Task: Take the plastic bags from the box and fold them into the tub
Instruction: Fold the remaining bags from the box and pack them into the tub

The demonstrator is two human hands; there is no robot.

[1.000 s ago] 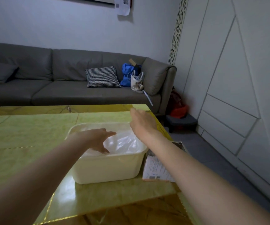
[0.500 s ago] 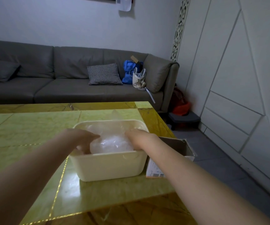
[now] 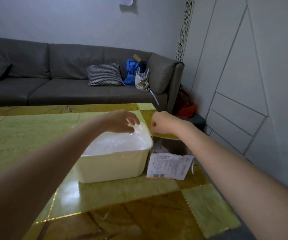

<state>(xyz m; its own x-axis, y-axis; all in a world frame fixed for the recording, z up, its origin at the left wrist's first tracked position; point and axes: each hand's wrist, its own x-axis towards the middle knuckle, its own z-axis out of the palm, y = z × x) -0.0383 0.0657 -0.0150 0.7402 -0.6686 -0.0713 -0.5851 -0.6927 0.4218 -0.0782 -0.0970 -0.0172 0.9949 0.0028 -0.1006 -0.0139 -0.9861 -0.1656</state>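
A: Hands lifting out now. Half a second ago you were pressing both down into the tub (image 3: 112, 168); now your left hand (image 3: 120, 121) is hovering over its far rim at frame centre, fingers spread and loose, gripping nothing.

B: And the right?

A: Your right hand (image 3: 160, 124) is curling just right of the tub, above the box (image 3: 170, 164). Fingers are bent in, but whether they're pinching film, can't tell.

B: Bags?

A: Plastic bags (image 3: 117, 142) are sitting packed in the tub, filling it near the rim. So that batch is looking stowed; you're probably heading to the box for more.

B: Surface, room?

A: You're working on a glossy green-and-gold table (image 3: 122, 196). Grey sofa (image 3: 53, 75) is running across the upper left, checked cushion (image 3: 105, 74) and blue bag (image 3: 131, 70) on it, white panelled wall (image 3: 243, 84) at right.
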